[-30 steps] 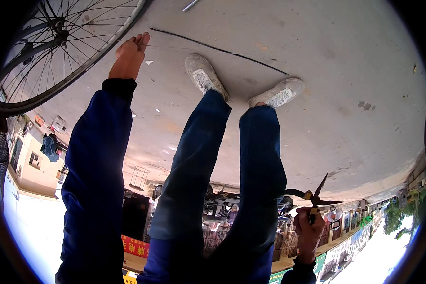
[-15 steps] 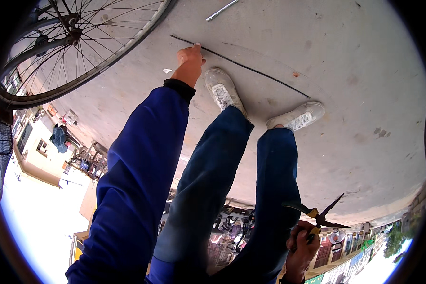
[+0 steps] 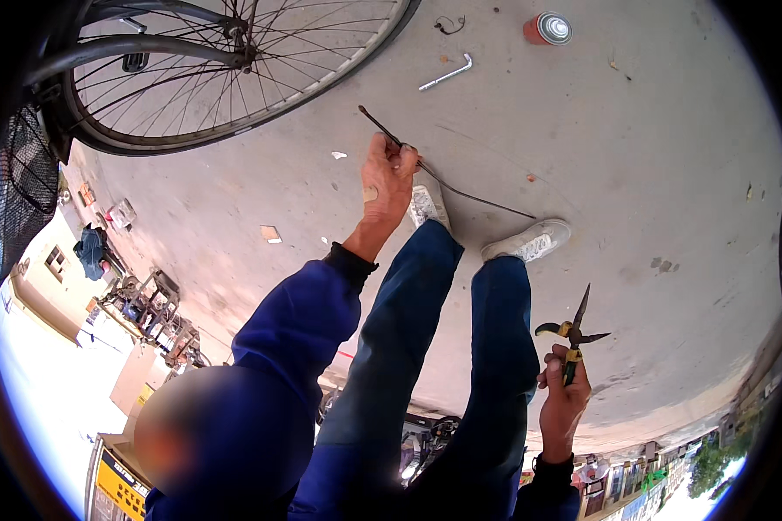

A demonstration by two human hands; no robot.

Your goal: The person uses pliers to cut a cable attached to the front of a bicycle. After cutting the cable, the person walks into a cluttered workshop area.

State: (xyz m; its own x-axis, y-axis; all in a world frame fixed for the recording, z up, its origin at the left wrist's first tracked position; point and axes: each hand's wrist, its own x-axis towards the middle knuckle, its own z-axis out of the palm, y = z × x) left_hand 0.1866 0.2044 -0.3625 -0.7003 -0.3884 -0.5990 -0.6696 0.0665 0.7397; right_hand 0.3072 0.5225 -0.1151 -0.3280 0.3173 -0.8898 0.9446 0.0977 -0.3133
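My left hand (image 3: 389, 176) pinches a thin black cable (image 3: 381, 127) near its upper end, holding that part off the ground. From there the cable slopes down to the right, its far end by my right shoe (image 3: 530, 241). My right hand (image 3: 565, 398), at the lower right, is closed round the handles of a pair of needle-nose pliers (image 3: 573, 333). The handles look yellow and dark, and the jaws are spread apart with nothing between them. My left shoe (image 3: 427, 206) is partly hidden behind my left hand.
A bicycle wheel (image 3: 243, 122) stands at the upper left, beside a black mesh basket (image 3: 17, 187). On the concrete floor lie an L-shaped wrench (image 3: 447, 73) and a red spray can (image 3: 543, 30). A blurred round shape (image 3: 200, 434) covers part of my left arm.
My left hand has lifted the cable from the ground and drawn it closer. My right hand has raised the pliers slightly. The view has shifted, bringing the can into sight.
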